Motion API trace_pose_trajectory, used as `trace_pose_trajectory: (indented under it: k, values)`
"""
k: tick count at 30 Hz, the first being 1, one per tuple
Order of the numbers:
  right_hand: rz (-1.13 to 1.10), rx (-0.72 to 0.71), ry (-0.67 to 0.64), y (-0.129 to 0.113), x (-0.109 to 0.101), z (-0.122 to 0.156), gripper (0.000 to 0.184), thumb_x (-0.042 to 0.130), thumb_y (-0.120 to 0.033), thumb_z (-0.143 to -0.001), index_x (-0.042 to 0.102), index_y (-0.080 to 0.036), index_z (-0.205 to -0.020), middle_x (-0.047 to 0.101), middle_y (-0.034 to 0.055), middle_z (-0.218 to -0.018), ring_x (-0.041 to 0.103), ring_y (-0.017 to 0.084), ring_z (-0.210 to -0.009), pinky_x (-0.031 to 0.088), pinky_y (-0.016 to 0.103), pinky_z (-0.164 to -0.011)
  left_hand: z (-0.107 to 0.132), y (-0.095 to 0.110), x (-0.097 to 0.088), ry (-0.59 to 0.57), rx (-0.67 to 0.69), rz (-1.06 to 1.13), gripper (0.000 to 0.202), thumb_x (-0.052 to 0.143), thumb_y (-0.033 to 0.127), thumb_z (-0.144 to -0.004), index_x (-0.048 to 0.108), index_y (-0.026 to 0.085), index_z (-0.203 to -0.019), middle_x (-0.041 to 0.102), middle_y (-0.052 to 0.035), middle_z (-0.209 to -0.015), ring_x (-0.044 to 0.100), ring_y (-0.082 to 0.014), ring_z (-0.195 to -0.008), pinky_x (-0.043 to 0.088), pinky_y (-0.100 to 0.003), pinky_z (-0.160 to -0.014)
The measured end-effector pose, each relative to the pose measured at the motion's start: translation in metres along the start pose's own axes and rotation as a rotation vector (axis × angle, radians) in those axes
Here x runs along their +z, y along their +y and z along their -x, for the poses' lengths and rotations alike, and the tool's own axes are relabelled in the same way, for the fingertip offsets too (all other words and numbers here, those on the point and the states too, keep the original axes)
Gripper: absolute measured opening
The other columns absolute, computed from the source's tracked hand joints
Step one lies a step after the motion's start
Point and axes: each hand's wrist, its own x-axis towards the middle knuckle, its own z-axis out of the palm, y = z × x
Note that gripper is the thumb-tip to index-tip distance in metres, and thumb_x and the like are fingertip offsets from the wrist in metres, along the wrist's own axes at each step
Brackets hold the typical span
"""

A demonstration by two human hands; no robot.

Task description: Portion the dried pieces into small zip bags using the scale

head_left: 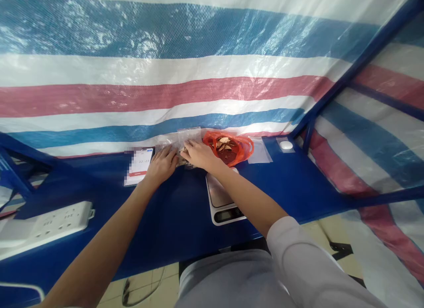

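**Both hands on a clear bag at the back of the desk**

A striped tarpaulin in blue, white and red fills the upper half of the frame. Below it a blue desk runs across the middle. A white power strip lies at the lower left. A kitchen scale sits just right of centre, under the right forearm.

Behind the scale, against the tarpaulin, stands an open orange plastic bag holding brown dried slices. A phone lies left of centre.

The clear plastic bag is at the centre, just left of the orange bag. The left hand rests palm down on its left side, fingers curled. The right hand rests on its right side, fingers bent over it. I cannot tell whether either hand pinches the film or only presses on it.
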Motion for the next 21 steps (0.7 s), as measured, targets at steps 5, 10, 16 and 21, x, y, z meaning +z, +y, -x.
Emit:
trace_pose_trajectory:
  k: [5,10,16,21]
  values:
    - [-0.029,-0.044,0.099,0.001,-0.010,0.005,0.042,0.046,-0.036,-0.106,0.059,-0.016,-0.141,0.059,0.0127,-0.149,0.055,0.027,-0.138,0.048,0.040,-0.113,-0.002,0.003,-0.008,0.077,0.000,0.007,0.051,0.033,0.038,-0.101,0.063,0.011,-0.133,0.060,-0.0211,-0.142,0.055,-0.0350,-0.134,0.042,-0.054,-0.114]
    - [-0.042,-0.040,0.155,0.002,-0.030,0.021,0.039,0.046,-0.032,-0.106,0.066,-0.017,-0.135,0.061,0.0100,-0.148,0.059,0.026,-0.134,0.048,0.039,-0.114,-0.001,0.023,-0.022,0.171,0.000,0.016,0.051,0.034,0.041,-0.102,0.065,0.013,-0.131,0.065,-0.0183,-0.137,0.058,-0.0330,-0.130,0.044,-0.051,-0.113]
    - [-0.046,-0.040,0.250,0.028,-0.042,0.063,0.035,0.048,-0.032,-0.104,0.072,-0.021,-0.128,0.064,0.0077,-0.145,0.059,0.024,-0.135,0.048,0.038,-0.115,0.012,0.068,-0.021,0.188,0.006,0.010,0.048,0.038,0.041,-0.103,0.064,0.017,-0.135,0.066,-0.0149,-0.138,0.060,-0.0311,-0.129,0.043,-0.050,-0.113]
    - [-0.093,0.011,0.328,0.068,-0.041,0.109,0.032,0.051,-0.030,-0.102,0.074,-0.024,-0.123,0.066,0.0053,-0.142,0.058,0.023,-0.136,0.050,0.038,-0.114,0.023,0.101,-0.006,0.198,-0.011,-0.001,0.044,0.041,0.039,-0.102,0.066,0.018,-0.132,0.062,-0.0127,-0.146,0.056,-0.0301,-0.136,0.037,-0.050,-0.120]
